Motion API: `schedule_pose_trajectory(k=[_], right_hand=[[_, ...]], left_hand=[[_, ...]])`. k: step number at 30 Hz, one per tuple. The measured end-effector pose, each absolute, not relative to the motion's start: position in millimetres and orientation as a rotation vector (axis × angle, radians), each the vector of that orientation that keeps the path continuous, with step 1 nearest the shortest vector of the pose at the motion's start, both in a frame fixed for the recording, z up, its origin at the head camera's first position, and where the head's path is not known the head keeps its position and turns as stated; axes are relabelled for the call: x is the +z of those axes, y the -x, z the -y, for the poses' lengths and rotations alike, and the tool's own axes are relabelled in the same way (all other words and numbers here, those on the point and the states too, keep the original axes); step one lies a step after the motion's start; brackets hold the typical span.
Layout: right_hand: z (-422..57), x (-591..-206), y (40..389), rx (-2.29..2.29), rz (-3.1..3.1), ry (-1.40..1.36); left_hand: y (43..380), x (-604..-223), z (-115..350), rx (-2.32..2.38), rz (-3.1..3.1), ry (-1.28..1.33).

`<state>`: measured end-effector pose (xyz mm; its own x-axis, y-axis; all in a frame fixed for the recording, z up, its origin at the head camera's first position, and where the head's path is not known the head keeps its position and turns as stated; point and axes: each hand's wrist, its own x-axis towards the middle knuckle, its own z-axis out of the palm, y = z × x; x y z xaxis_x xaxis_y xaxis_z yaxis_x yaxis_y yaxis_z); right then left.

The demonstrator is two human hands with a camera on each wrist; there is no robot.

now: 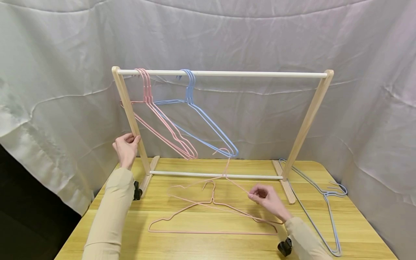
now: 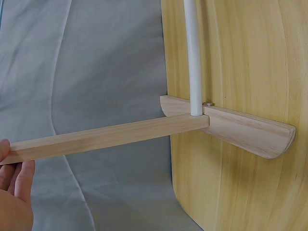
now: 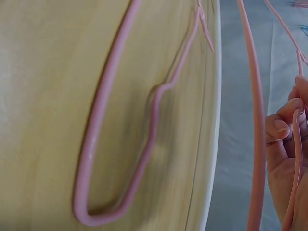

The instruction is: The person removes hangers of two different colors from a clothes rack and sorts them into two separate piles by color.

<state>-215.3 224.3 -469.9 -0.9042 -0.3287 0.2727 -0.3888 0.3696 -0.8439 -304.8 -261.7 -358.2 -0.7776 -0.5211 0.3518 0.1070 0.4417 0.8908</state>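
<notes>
My left hand (image 1: 126,148) grips the left wooden post (image 1: 124,94) of a clothes rack, thumb and fingers on either side, partway up. In the left wrist view the same post (image 2: 110,138) runs down to its foot. With my right hand (image 1: 269,201) I pinch one sloping shoulder of a pink wire hanger (image 1: 238,185), which is held up at a tilt with its hook upward, below the hanging blue hangers. Under it, a second pink hanger (image 1: 211,233) lies flat on the table, its hook toward the rack.
Pink hangers (image 1: 147,90) hang from the white top rail (image 1: 260,74) near its left end, with blue hangers (image 1: 189,90) to their right. Blue-grey hangers (image 1: 332,216) lie on the table beyond the right post (image 1: 307,124). A lower white bar (image 1: 182,174) joins the feet.
</notes>
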Motion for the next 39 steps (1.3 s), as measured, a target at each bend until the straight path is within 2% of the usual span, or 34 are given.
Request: schedule_pose_trajectory(k=[19,30,39], right_hand=[[-215,-485,214,1.620,2.604,-0.897],[-207,-488,209,1.610,2.742,-0.830],[-202,-494,210,1.630,2.734,-0.899]], left_hand=[[305,-359,262,-1.369,2.080,-0.338],[306,-359,262,-1.367,2.080,-0.340],[305,-359,262,-1.374,2.088,-0.352]])
